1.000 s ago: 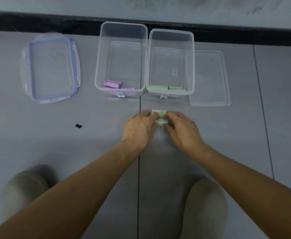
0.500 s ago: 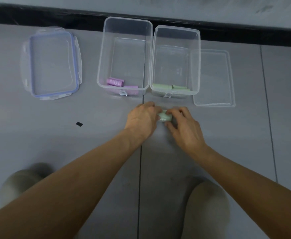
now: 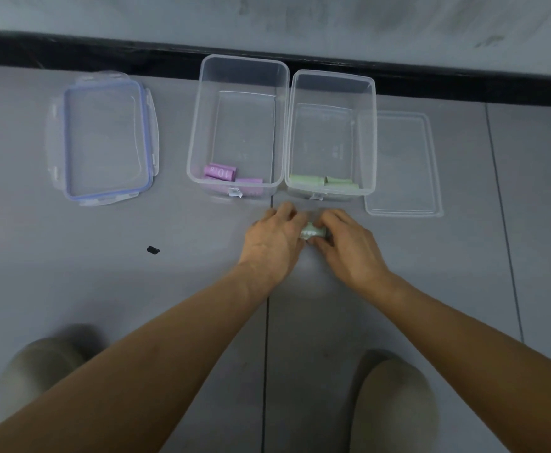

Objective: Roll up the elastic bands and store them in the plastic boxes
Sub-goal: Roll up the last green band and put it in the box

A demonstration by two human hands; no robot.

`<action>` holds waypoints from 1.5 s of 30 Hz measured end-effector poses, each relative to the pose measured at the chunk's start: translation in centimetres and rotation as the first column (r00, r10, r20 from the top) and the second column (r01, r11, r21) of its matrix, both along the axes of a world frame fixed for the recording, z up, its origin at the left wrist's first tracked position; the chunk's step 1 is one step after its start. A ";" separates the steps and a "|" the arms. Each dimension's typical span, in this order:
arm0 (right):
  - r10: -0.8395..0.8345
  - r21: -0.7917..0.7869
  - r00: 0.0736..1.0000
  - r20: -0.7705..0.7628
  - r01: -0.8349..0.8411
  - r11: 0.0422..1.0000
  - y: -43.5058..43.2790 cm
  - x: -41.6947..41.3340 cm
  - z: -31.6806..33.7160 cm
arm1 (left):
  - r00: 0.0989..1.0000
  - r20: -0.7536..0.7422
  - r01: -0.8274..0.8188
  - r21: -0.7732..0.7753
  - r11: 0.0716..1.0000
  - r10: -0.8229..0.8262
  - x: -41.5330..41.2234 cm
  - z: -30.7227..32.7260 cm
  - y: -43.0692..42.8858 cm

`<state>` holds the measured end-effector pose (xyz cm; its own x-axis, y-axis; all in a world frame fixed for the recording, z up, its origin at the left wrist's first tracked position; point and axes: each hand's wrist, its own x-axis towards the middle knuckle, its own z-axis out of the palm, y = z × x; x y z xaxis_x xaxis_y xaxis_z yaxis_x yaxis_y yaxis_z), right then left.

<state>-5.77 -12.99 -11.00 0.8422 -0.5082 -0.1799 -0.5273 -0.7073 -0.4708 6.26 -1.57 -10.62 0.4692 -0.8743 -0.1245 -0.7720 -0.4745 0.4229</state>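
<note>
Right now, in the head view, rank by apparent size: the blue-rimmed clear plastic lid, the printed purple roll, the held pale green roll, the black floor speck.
1. Blue-rimmed clear plastic lid.
2. Printed purple roll and pale green roll: alike, the green partly covered, so unranked.
3. Black floor speck.

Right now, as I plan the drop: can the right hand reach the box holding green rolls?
Probably yes: the right hand sits just before the green-roll box, which stands open, nothing between.
</note>
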 end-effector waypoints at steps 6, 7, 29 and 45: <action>-0.005 0.013 1.000 -0.005 0.006 1.000 -0.6 0.2 -0.2 | 1.000 0.010 0.004 -0.009 1.000 -0.004 0.7 -0.2 -0.8; -0.013 0.016 1.000 -0.008 0.013 1.000 -0.6 0.2 -0.1 | 1.000 0.011 0.012 -0.014 1.000 -0.011 0.9 -0.2 -0.8; 0.000 0.042 0.996 -0.088 0.004 0.999 -0.8 1.3 0.0 | 0.997 -0.067 0.019 -0.068 0.998 -0.023 1.2 -1.8 -0.1; -0.263 0.558 0.955 0.137 0.145 0.817 -3.7 -1.1 5.7 | 0.667 -0.736 -0.257 -0.082 0.963 0.115 0.9 3.9 -2.2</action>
<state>-6.91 -16.72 -5.26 0.7773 -0.5445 -0.3152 -0.4841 -0.1976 -0.8524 7.20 -3.73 -6.75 0.4504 -0.8181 -0.3577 -0.0972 -0.4431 0.8912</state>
